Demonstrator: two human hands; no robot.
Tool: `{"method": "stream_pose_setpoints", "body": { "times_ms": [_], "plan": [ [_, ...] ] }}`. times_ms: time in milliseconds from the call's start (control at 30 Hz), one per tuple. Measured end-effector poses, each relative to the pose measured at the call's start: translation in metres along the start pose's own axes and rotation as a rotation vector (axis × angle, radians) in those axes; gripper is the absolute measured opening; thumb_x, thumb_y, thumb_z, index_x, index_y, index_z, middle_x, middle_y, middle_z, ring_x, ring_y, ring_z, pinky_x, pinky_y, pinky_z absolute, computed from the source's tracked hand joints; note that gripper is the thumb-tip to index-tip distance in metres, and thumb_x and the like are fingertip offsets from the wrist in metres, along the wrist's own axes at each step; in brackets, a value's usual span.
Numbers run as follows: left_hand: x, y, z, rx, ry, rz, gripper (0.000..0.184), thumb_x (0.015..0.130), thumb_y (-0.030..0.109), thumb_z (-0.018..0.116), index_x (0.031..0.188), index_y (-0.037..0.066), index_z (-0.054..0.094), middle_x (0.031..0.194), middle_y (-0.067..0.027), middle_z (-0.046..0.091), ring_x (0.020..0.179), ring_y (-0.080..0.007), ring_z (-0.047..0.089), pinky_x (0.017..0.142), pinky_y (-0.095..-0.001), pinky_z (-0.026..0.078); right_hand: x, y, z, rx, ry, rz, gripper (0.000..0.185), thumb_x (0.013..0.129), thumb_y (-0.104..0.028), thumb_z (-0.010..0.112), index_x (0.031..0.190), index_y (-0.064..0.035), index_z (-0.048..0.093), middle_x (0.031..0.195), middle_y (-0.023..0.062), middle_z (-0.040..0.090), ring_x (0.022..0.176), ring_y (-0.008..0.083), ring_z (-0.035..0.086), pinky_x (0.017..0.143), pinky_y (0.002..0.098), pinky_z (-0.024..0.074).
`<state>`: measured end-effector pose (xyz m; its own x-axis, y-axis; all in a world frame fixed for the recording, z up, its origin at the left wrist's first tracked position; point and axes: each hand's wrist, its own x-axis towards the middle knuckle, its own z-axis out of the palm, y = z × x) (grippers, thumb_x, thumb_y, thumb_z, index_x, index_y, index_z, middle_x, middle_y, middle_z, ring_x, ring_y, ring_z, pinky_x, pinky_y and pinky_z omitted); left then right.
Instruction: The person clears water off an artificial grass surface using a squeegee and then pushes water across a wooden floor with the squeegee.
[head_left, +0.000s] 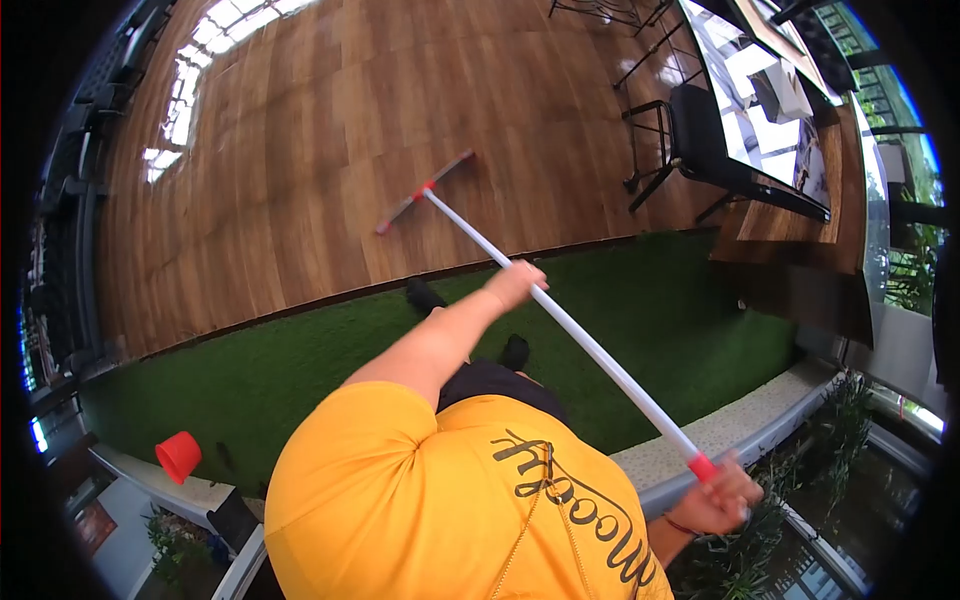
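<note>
While your left hand (515, 283) and right hand (717, 497) clasp the pole (605, 360), press the squeegee head (428, 188) evenly on the far floor (300, 150).

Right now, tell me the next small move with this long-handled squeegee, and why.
Probably draw the squeegee head a little toward the green turf: wood floor lies between them, and the left hand grips the pole partway along, the right hand at its red end.

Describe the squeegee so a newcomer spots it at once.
Find the brown plank floor beyond the green turf. The squeegee slants across their border, left hand partway along, right hand at its near end. Its long white pole sets it apart from the red bucket.
</note>
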<state>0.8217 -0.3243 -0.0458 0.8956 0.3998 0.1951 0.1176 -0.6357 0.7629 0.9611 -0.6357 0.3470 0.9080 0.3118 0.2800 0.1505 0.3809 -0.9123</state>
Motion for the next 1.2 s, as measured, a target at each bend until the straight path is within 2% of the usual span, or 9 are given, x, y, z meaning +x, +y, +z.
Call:
{"method": "stream_pose_setpoints", "body": {
  "times_ms": [167, 300, 400, 467, 600, 767, 933, 1067, 1200],
  "plan": [
    [-0.007, -0.097, -0.077, 0.439, -0.055, -0.218, 0.027, 0.076, 0.035, 0.067, 0.067, 0.01, 0.063, 0.072, -0.0092, 0.063, 0.078, -0.03, 0.061, 0.069, -0.044, 0.047, -0.028, 0.06, 0.08, 0.054, -0.407, 0.157, 0.023, 0.081, -0.02, 0.049, 0.063, -0.0105, 0.038, 0.054, 0.0024, 0.035, 0.051, 0.0145, 0.034, 0.071, 0.0435, 0.0364],
    [0.027, 0.037, -0.07, 0.292, 0.054, -0.119, 0.028, 0.078, 0.032, 0.067, 0.061, 0.011, 0.058, 0.065, -0.0085, 0.06, 0.07, -0.0279, 0.059, 0.068, -0.0415, 0.045, 0.019, -0.02, 0.03, 0.116, -0.219, -0.181, 0.036, 0.088, -0.031, 0.048, 0.058, -0.0133, 0.036, 0.049, -0.0041, 0.034, 0.045, 0.009, 0.031, 0.05, 0.0296, 0.0292],
    [0.02, 0.136, -0.04, 0.308, 0.074, -0.109, 0.03, 0.083, 0.038, 0.062, 0.069, 0.012, 0.059, 0.071, -0.0049, 0.06, 0.077, -0.0241, 0.058, 0.077, -0.0467, 0.04, 0.055, -0.099, 0.016, 0.537, -0.532, -0.168, 0.042, 0.089, -0.027, 0.057, 0.057, -0.0188, 0.031, 0.044, -0.0095, 0.033, 0.04, 0.0, 0.033, 0.052, 0.0195, 0.0295],
    [0.004, 0.147, -0.02, 0.224, 0.042, -0.152, 0.028, 0.084, 0.037, 0.061, 0.073, 0.012, 0.057, 0.074, -0.0025, 0.06, 0.082, -0.0226, 0.057, 0.079, -0.0486, 0.038, 0.058, -0.104, 0.036, 0.397, -0.572, -0.274, 0.04, 0.087, -0.046, 0.053, 0.061, -0.0151, 0.051, 0.053, -0.006, 0.048, 0.046, 0.007, 0.047, 0.05, 0.0233, 0.038],
    [-0.019, 0.087, -0.043, 0.151, 0.024, -0.362, 0.026, 0.086, 0.035, 0.059, 0.072, 0.013, 0.055, 0.075, -0.0007, 0.06, 0.083, -0.0224, 0.057, 0.077, -0.0491, 0.036, 0.06, -0.051, 0.08, 0.445, -0.557, -0.079, 0.039, 0.085, -0.016, 0.06, 0.056, -0.0178, 0.034, 0.04, -0.0089, 0.038, 0.034, -0.0001, 0.034, 0.045, 0.0144, 0.0266],
    [-0.04, -0.07, -0.147, 0.334, 0.221, -0.464, 0.016, 0.084, 0.025, 0.059, 0.073, 0.013, 0.058, 0.08, -0.0045, 0.061, 0.083, -0.0275, 0.058, 0.069, -0.0494, 0.042, 0.02, 0.059, 0.203, 0.36, -0.456, 0.015, 0.038, 0.086, -0.018, 0.055, 0.057, -0.0169, 0.031, 0.042, -0.0068, 0.033, 0.037, 0.0033, 0.029, 0.051, 0.021, 0.0299],
    [-0.057, -0.237, -0.263, 0.372, 0.132, -0.798, 0.01, 0.08, 0.028, 0.062, 0.082, 0.017, 0.063, 0.097, -0.0012, 0.06, 0.098, -0.0258, 0.055, 0.096, -0.0731, 0.028, -0.034, 0.159, 0.325, 0.331, -0.551, 0.13, 0.032, 0.083, -0.015, 0.054, 0.058, -0.015, 0.034, 0.046, -0.0023, 0.034, 0.043, 0.0098, 0.034, 0.057, 0.0305, 0.0306],
    [-0.057, -0.235, -0.3, 0.377, 0.076, -0.685, 0.012, 0.079, 0.021, 0.061, 0.073, 0.013, 0.065, 0.088, -0.0078, 0.063, 0.097, -0.0286, 0.056, 0.079, -0.0567, 0.042, -0.025, 0.124, 0.373, 0.2, -0.711, 0.109, 0.035, 0.076, -0.014, 0.058, 0.053, -0.0157, 0.031, 0.048, -0.0046, 0.033, 0.043, 0.0078, 0.028, 0.054, 0.0296, 0.0265],
    [-0.068, -0.092, -0.279, 0.178, 0.339, -0.42, 0.015, 0.079, 0.019, 0.06, 0.068, 0.009, 0.058, 0.078, -0.0134, 0.059, 0.082, -0.0339, 0.053, 0.07, -0.0504, 0.038, 0.023, 0.022, 0.381, 0.671, -0.726, -0.044, 0.036, 0.07, -0.003, 0.059, 0.048, -0.0153, 0.034, 0.039, -0.0065, 0.041, 0.031, 0.0, 0.036, 0.037, 0.0139, 0.0242]
  ]
}}
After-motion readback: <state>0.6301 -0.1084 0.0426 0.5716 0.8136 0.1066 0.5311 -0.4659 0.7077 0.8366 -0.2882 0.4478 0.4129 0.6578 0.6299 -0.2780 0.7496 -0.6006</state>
